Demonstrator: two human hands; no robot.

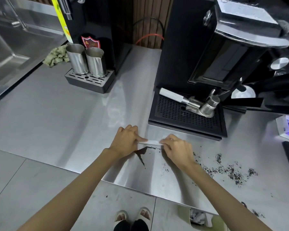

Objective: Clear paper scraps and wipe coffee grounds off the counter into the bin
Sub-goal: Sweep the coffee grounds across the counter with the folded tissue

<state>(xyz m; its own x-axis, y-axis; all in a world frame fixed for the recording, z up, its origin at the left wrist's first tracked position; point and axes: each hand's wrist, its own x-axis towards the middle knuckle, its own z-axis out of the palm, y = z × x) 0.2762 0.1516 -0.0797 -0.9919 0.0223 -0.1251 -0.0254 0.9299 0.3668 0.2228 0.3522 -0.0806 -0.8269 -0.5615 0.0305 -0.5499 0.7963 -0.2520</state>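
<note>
A folded white paper wipe lies pressed on the steel counter, held at its two ends. My left hand pinches its left end and my right hand its right end. Just in front of the wipe, coffee grounds are gathered into a dark wedge-shaped line. More loose grounds are scattered to the right, some near the counter's front edge. On the floor below the edge stands a pale green bin with crumpled paper inside.
A black espresso machine with a drip tray and a portafilter stands right behind my hands. Two steel jugs sit on a smaller tray at the back left, beside a rag. A sink lies far left.
</note>
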